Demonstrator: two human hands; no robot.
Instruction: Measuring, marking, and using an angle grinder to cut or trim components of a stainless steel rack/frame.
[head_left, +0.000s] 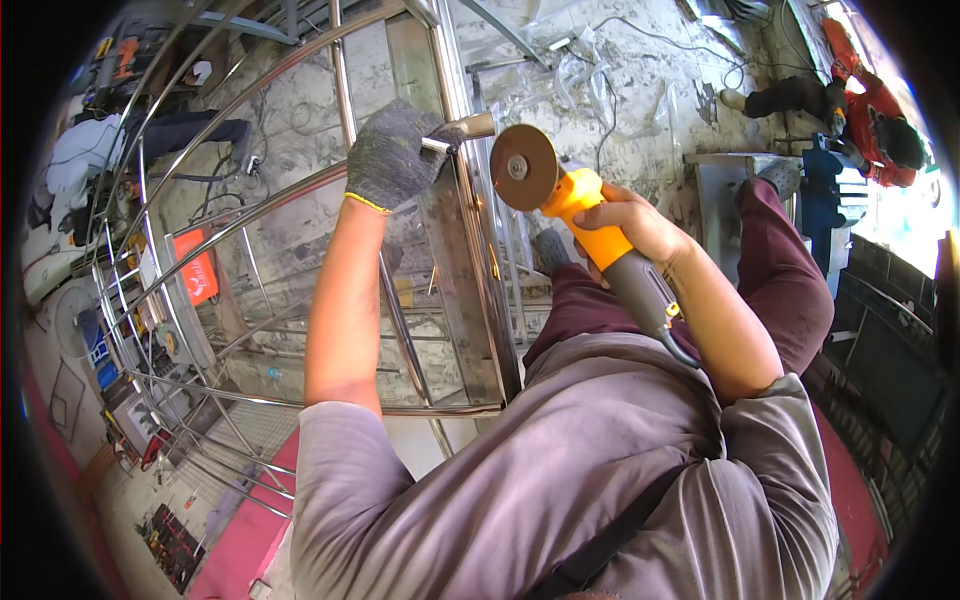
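My left hand [393, 158], in a dark knit glove with a yellow cuff edge, is closed on a short metal tube [476, 126] above a shiny metal frame rail [452, 75]. A small silvery piece [435, 146] shows at its fingers; whether it joins the tube I cannot tell. My bare right hand [640, 228] grips a yellow and grey angle grinder [600, 235]. Its brown disc [540, 178] faces up, just right of the tube's end and apart from it. Whether the disc spins is unclear.
Curved metal bars [215, 240] of the frame fill the left side. Behind an orange-red sign [196, 268] lie tools. A blue vise [825, 195] stands at the right, near a person in red [880, 130]. Cables [690, 52] trail over the stained floor [640, 110].
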